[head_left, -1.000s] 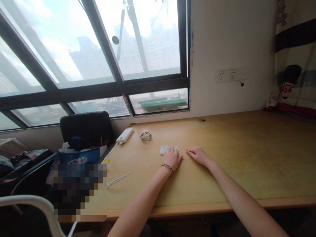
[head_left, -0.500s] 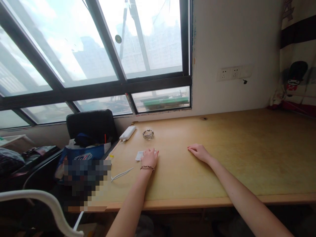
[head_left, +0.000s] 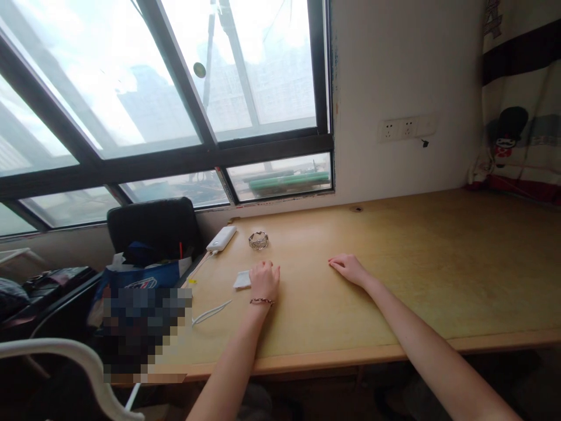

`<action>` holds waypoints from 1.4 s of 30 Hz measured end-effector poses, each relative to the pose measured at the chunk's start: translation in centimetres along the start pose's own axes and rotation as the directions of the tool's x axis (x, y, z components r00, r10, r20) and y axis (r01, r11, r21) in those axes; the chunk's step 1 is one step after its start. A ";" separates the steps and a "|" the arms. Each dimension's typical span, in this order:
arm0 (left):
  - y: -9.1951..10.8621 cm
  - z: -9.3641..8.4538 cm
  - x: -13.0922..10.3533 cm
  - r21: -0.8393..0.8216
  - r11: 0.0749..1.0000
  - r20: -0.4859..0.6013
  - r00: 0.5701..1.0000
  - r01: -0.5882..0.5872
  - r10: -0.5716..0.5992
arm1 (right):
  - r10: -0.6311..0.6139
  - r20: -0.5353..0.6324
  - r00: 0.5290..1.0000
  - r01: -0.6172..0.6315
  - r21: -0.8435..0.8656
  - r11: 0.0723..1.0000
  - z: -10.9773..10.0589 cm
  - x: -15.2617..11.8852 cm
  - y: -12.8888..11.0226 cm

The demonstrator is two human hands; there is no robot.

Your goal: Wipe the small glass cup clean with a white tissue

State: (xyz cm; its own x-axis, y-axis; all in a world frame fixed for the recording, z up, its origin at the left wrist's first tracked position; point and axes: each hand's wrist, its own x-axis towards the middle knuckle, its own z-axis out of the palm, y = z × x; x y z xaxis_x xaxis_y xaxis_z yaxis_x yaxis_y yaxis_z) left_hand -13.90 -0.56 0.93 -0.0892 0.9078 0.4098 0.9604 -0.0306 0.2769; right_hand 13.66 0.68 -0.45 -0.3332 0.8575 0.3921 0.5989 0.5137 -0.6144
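Note:
My left hand (head_left: 265,282), with a beaded bracelet (head_left: 262,302) on its wrist, is over the desk, back upward. Its fingers are loosely bent and the thumb stands apart. Beside and partly behind that hand lies a small white folded cloth or tissue (head_left: 242,280); its right part is hidden. Farther back sits a silvery openwork bangle or ring-shaped piece (head_left: 258,240), touched by neither hand. My right hand (head_left: 350,269) rests on the desk to the right, fingers together and thumb against them, with nothing visible in them.
A white power bank (head_left: 221,238) with a cable lies at the desk's (head_left: 307,327) left edge. Nearer is a loose white cord (head_left: 211,313). Left of the desk are a black chair (head_left: 151,225) and a blue bag (head_left: 144,278). Window and wall rise behind.
The view has turned slightly right. My left hand has slid a little to the right across the cloth, showing more of its left part. My right hand stays nearly still.

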 end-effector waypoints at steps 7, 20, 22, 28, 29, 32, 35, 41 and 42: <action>6.5 2.5 1.8 -0.843 0.522 0.191 0.979 0.130 0.066 | 0.115 -0.019 0.993 -0.113 0.096 0.989 0.4 0.4 0.3; 15.1 9.2 1.1 -0.970 0.124 0.215 0.976 0.208 0.042 | 0.082 -0.003 0.997 -0.057 0.685 0.726 2.6 0.7 -1.7; 14.8 8.8 1.0 -0.967 0.183 0.194 0.979 0.179 0.067 | 0.074 0.006 0.997 -0.059 0.671 0.739 2.6 0.6 -2.0; 14.9 6.9 0.9 -0.971 0.093 0.234 0.949 0.219 0.209 | 0.077 0.002 0.997 -0.060 0.641 0.765 1.9 0.5 -2.4; 15.0 6.7 0.9 -0.969 0.050 0.245 0.940 0.241 0.236 | 0.077 -0.002 0.997 -0.058 0.636 0.769 1.6 0.5 -2.5; 14.8 6.2 0.9 -0.949 -0.044 0.286 0.914 0.311 0.288 | 0.068 -0.004 0.998 -0.050 0.640 0.767 0.8 0.5 -2.5; 14.6 6.4 0.9 -0.918 -0.057 0.362 0.888 0.392 0.284 | 0.060 0.013 0.998 -0.054 0.640 0.767 0.1 0.7 -2.4; 14.6 7.7 1.1 -0.898 -0.063 0.422 0.892 0.436 0.163 | 0.061 -0.010 0.998 -0.044 0.576 0.816 0.0 0.9 -2.0; 14.6 7.8 1.1 -0.900 -0.062 0.418 0.894 0.432 0.161 | 0.062 -0.015 0.998 -0.042 0.573 0.819 0.0 0.9 -2.0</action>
State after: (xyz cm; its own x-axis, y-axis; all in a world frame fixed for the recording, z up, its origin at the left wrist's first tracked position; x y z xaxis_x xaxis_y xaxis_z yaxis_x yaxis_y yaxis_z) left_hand 2.14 3.31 -1.37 0.1848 0.9816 0.0473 -0.3358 0.0179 0.9418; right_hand 12.18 0.41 1.11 -0.2848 0.8871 0.3632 0.0871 0.4013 -0.9118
